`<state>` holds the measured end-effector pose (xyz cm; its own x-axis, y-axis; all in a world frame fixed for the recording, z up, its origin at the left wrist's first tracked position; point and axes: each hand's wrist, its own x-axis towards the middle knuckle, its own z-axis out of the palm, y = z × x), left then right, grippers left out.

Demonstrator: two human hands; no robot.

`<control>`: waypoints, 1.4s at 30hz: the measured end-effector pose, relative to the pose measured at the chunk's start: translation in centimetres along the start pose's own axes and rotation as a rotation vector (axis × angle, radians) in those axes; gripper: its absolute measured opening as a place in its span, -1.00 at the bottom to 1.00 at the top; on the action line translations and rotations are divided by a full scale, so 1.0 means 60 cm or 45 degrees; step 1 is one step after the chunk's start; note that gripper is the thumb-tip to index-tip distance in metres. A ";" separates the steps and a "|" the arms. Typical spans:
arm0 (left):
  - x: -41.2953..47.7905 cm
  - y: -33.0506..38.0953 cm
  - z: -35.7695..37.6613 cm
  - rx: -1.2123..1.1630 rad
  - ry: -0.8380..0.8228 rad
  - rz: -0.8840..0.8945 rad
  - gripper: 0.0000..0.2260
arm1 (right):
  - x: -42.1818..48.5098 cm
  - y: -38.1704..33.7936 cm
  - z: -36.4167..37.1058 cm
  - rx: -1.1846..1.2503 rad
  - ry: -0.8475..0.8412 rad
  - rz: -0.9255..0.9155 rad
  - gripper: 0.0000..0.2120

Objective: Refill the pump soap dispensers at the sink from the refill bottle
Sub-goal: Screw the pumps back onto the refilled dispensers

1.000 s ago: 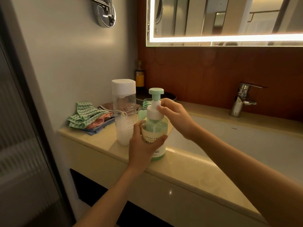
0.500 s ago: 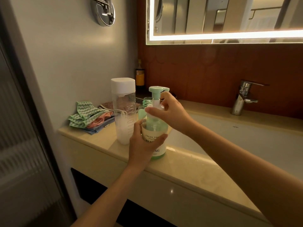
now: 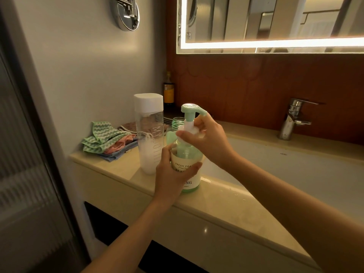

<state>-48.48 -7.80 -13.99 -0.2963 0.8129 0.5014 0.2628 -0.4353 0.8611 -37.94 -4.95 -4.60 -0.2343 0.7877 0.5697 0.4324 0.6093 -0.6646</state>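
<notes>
gripping: left hand (image 3: 173, 174) wraps the body of the pale green, white-labelled pump soap dispenser (image 3: 190, 183) | right hand (image 3: 210, 138) pinches its white pump collar (image 3: 188, 126) | dispenser upright on beige stone tabletop (image 3: 226, 201) at the sink edge | clear white-capped refill bottle (image 3: 149, 134) just beside it

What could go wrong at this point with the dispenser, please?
The dispenser stands at the edge of the sink basin; a twist by the right hand on the pump collar might tip it in, despite the left hand gripping it. The tall bottle beside the left hand could be knocked over.
</notes>
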 end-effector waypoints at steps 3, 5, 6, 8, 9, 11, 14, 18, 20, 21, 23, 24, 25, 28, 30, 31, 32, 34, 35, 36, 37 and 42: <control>0.000 0.000 0.000 -0.011 -0.010 -0.005 -0.38 | 0.006 -0.005 0.016 -0.255 0.039 -0.037 -0.62; -0.001 0.003 0.001 -0.009 -0.011 -0.002 -0.36 | 0.004 -0.006 0.021 -0.262 -0.053 -0.116 -0.67; -0.001 0.003 0.001 -0.005 -0.008 0.001 -0.36 | 0.003 -0.009 0.021 -0.149 -0.124 -0.106 -0.71; 0.000 0.001 0.000 0.003 -0.004 0.008 -0.40 | -0.001 -0.012 0.013 0.121 -0.241 -0.006 -0.74; 0.000 0.000 0.000 0.007 -0.002 0.013 -0.42 | -0.003 -0.009 0.006 0.176 -0.287 0.046 -0.70; 0.000 -0.002 0.001 0.013 0.005 0.028 -0.43 | -0.010 0.000 -0.008 0.140 -0.347 0.038 -0.66; 0.000 -0.002 0.001 0.012 0.005 0.037 -0.43 | -0.014 0.007 -0.021 -0.014 -0.321 -0.049 -0.66; -0.001 0.002 0.000 0.008 -0.010 0.017 -0.43 | -0.001 0.005 -0.019 -0.344 -0.147 -0.051 -0.56; -0.002 0.002 0.001 0.006 -0.011 0.010 -0.41 | 0.004 0.003 -0.008 -0.473 -0.152 -0.086 -0.53; -0.002 0.003 0.001 0.007 -0.008 0.006 -0.39 | 0.005 0.003 -0.002 -0.476 -0.170 -0.113 -0.55; -0.002 0.002 0.002 0.011 -0.002 0.004 -0.38 | 0.003 -0.006 0.006 -0.243 -0.216 -0.094 -0.65; -0.001 0.001 0.001 0.012 0.002 0.006 -0.39 | 0.001 -0.010 0.009 -0.107 -0.236 -0.053 -0.69; -0.001 0.000 0.001 0.016 0.003 0.011 -0.40 | -0.001 -0.013 0.007 -0.024 -0.242 -0.019 -0.69; 0.001 -0.001 0.000 0.024 0.009 0.032 -0.42 | -0.005 -0.009 0.000 -0.065 -0.257 -0.017 -0.61; 0.000 -0.001 0.002 0.023 0.003 0.039 -0.42 | -0.009 -0.006 -0.008 -0.082 -0.263 -0.044 -0.60; 0.000 0.000 0.001 0.017 0.002 0.039 -0.41 | -0.009 -0.006 -0.011 -0.101 -0.262 -0.073 -0.60; 0.000 0.000 0.001 0.014 0.000 0.033 -0.40 | -0.009 -0.006 -0.013 -0.143 -0.252 -0.104 -0.60; -0.001 0.001 0.001 0.010 -0.003 0.025 -0.38 | -0.003 -0.005 -0.012 -0.252 -0.202 -0.140 -0.61; -0.002 0.001 0.001 0.007 -0.004 0.019 -0.37 | 0.000 -0.006 -0.010 -0.294 -0.171 -0.129 -0.63; -0.002 0.002 0.000 0.004 -0.005 0.014 -0.37 | 0.003 -0.007 -0.007 -0.308 -0.156 -0.101 -0.67; -0.003 0.003 0.000 0.006 -0.005 0.013 -0.37 | 0.005 -0.009 -0.002 -0.271 -0.174 -0.055 -0.69; -0.001 0.003 0.003 0.041 0.008 0.028 -0.41 | 0.002 -0.018 0.004 0.098 -0.311 0.105 -0.71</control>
<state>-48.23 -7.87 -13.88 -0.2961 0.8007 0.5208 0.2985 -0.4404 0.8467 -38.68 -5.48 -3.91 -0.4082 0.8278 0.3848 0.3936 0.5399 -0.7440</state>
